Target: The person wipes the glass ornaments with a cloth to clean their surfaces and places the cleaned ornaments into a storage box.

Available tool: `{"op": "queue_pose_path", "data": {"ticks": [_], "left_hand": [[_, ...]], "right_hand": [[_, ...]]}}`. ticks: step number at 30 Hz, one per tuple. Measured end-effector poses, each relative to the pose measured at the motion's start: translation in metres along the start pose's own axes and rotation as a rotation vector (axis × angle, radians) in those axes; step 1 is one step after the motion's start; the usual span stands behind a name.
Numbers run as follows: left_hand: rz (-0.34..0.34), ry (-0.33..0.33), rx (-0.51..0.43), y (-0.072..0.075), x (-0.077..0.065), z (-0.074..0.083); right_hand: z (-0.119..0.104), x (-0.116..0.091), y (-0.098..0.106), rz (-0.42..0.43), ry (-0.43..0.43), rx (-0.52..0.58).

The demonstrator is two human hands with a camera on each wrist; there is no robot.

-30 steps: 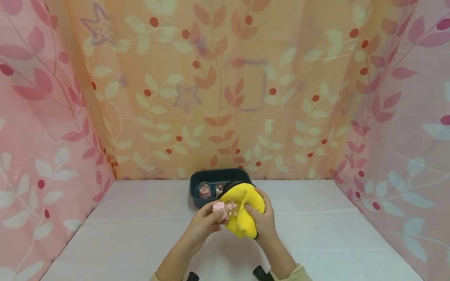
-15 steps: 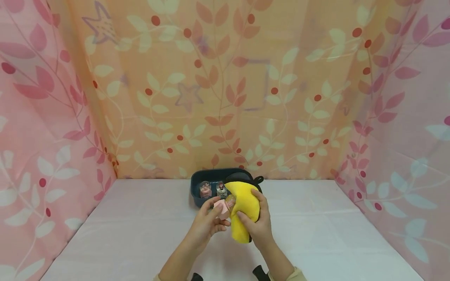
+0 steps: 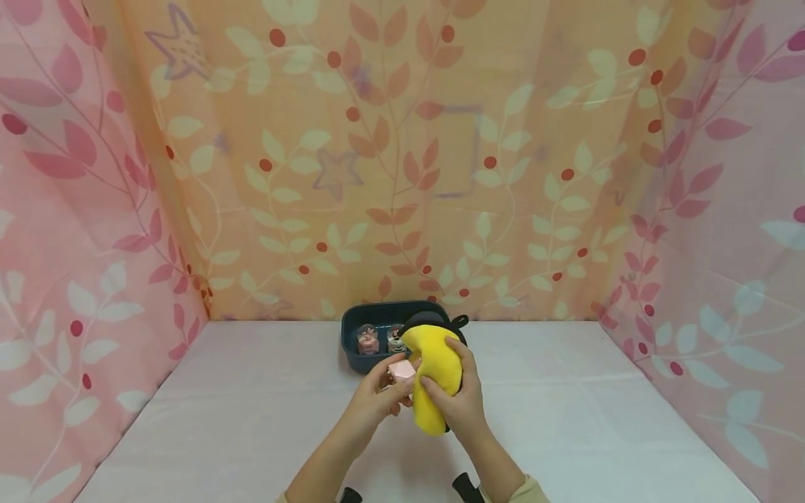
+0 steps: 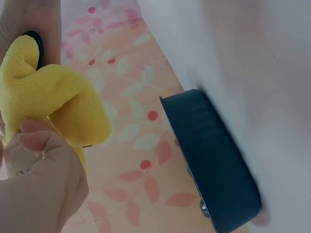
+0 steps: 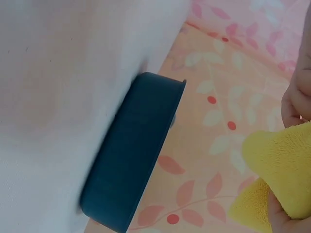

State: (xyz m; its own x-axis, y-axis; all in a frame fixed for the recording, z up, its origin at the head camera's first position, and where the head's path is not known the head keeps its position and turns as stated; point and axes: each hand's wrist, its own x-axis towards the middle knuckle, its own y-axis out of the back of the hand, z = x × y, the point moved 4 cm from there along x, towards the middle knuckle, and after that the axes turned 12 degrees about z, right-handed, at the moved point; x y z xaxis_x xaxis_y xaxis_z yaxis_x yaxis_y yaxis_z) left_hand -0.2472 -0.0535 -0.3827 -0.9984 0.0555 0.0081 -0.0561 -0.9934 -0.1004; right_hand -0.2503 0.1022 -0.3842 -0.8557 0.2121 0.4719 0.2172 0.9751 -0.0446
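Note:
In the head view my left hand [image 3: 367,405] pinches a small ornament by its faceted pink base [image 3: 401,370]. Its clear dome is mostly hidden behind a plush yellow cloth [image 3: 440,360] with black edging and a black loop. My right hand [image 3: 468,402] grips that cloth, thumb in front, and holds it against the ornament. Both hands are above the white table, just before a dark teal basin [image 3: 353,358]. The left wrist view shows the cloth [image 4: 53,97] bunched beside my left hand [image 4: 43,189]. Yellow folds [image 5: 286,165] cover much of the right hand in the right wrist view.
Inside the basin stand two small clear-domed ornaments, a pink one [image 3: 367,341] and a black-and-white one [image 3: 396,340]. The table [image 3: 251,398] is bordered by leaf-patterned curtains [image 3: 402,175] at the back and both sides.
The yellow cloth has been folded closer round the ornament, hiding its dome. The pink base has turned and shifted slightly right. The cloth's black loop has come into view.

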Motion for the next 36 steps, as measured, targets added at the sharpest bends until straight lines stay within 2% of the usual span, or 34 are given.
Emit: {"op": "queue_pose_path", "data": {"ticks": [7,10,18,24,28,32,34,36], "left_hand": [[0.027,-0.013,0.032,0.000,0.000,-0.002],[0.040,-0.008,0.029,0.001,0.000,-0.003],[0.078,0.038,0.025,0.003,-0.002,-0.005],[0.021,0.044,0.007,0.005,0.000,-0.005],[-0.031,0.045,-0.021,0.006,0.000,-0.003],[-0.026,0.068,-0.024,0.009,0.000,-0.002],[-0.015,0.079,-0.020,0.010,-0.001,-0.002],[-0.017,0.086,-0.020,0.010,-0.002,-0.002]], "right_hand": [[0.000,-0.002,-0.002,0.049,0.059,-0.030],[-0.001,-0.001,0.000,0.073,0.060,-0.021],[0.003,0.005,0.006,0.135,-0.090,0.041],[0.006,0.011,0.008,0.173,-0.170,0.116],[0.009,0.013,0.010,0.198,-0.255,0.149],[0.011,0.013,0.013,0.252,-0.343,0.171],[0.009,0.012,0.014,0.255,-0.339,0.194],[0.003,0.009,0.013,0.219,-0.271,0.227]]}}
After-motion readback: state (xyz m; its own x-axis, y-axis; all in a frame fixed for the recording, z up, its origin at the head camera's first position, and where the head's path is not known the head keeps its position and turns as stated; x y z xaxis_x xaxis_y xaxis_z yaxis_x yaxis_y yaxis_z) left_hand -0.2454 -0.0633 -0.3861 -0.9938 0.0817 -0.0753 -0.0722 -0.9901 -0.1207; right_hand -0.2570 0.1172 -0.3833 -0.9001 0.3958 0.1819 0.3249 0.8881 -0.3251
